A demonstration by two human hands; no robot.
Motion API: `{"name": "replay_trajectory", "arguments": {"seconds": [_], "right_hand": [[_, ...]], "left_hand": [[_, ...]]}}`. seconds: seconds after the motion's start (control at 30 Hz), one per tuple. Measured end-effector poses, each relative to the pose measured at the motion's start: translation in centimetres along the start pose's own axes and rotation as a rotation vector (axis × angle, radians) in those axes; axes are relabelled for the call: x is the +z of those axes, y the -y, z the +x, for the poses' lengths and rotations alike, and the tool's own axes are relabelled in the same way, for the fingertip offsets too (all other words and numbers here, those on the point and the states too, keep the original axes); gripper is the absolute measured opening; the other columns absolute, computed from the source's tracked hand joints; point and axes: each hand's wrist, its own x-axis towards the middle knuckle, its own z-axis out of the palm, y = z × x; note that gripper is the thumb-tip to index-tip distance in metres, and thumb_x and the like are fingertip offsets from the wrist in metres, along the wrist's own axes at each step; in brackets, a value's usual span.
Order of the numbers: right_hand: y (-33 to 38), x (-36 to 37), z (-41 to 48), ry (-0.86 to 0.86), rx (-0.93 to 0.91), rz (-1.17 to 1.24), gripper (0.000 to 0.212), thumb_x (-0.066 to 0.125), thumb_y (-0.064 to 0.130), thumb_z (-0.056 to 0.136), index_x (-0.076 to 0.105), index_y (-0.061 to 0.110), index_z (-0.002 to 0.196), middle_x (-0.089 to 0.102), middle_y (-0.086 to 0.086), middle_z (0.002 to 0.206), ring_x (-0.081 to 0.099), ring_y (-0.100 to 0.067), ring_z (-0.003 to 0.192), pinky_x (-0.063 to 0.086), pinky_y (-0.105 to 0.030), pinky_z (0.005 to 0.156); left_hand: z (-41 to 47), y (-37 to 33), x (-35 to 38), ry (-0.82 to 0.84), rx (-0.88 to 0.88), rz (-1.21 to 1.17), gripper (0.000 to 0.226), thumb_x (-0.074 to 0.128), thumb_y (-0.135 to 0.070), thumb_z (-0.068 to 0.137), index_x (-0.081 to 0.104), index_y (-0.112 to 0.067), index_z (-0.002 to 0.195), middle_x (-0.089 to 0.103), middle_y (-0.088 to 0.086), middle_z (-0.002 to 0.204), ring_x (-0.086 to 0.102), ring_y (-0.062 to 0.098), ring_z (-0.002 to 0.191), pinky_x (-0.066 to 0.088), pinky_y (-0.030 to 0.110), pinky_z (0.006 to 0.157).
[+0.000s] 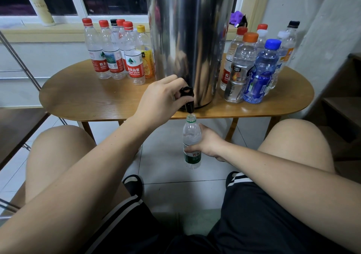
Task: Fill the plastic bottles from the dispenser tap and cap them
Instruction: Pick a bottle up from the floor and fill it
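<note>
Leftmost, a cluster of red-capped bottles (pixel 112 58) stands on the wooden table (pixel 78 97), well apart from the work. Next, the left hand (pixel 160 99) reaches up and forward, fingers curled over the black tap (pixel 187 95) at the foot of the steel dispenser (pixel 187 39). Straight beneath the spout is the green-label bottle (pixel 192 134), uncapped and upright, its mouth just under the nozzle and just off the table's front edge. The right hand (pixel 210 144) grips it around the label from the right side. How full it is I cannot quite tell; the water seems high, perhaps to the shoulder. The coming move likely turns on that vertical line: mouth under spout until the left hand, the nearer one, shuts the tap. Mixed capped bottles (pixel 254 68) stand at the right.
</note>
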Motion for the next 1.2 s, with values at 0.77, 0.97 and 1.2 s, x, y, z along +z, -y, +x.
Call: {"name": "replay_trajectory", "arguments": {"seconds": [0.77,0.97,1.2], "right_hand": [[0.5,-0.2,-0.2,-0.013,-0.018,-0.018,0.079,0.105,0.029,0.061,0.06,0.031,0.126,0.072,0.006,0.118,0.07,-0.02,0.112,0.059,-0.047,0.104],[0.6,-0.3,-0.6,-0.02,-0.024,-0.015,0.078,0.105,0.024,0.062,0.061,0.03,0.127,0.072,0.007,0.118,0.069,-0.022,0.113,0.058,-0.045,0.104],[0.9,-0.4,-1.0,-0.015,-0.032,-0.03,0.076,0.105,0.022,0.064,0.061,0.028,0.127,0.072,0.007,0.116,0.069,-0.019,0.111,0.058,-0.037,0.098]], "left_hand": [[0.4,0.6,0.3,-0.037,-0.031,-0.047,0.026,0.076,-0.038,0.101,0.075,-0.013,0.108,0.066,-0.002,0.089,0.061,0.018,0.079,0.052,0.04,0.067],[0.6,0.7,0.6,-0.035,-0.068,-0.104,0.025,0.079,-0.036,0.1,0.074,-0.013,0.107,0.064,-0.005,0.084,0.062,0.016,0.078,0.052,0.036,0.069],[0.4,0.9,0.9,0.023,-0.198,-0.234,0.026,0.076,-0.044,0.101,0.073,-0.023,0.115,0.065,-0.01,0.077,0.064,0.01,0.075,0.053,0.032,0.071]]}}
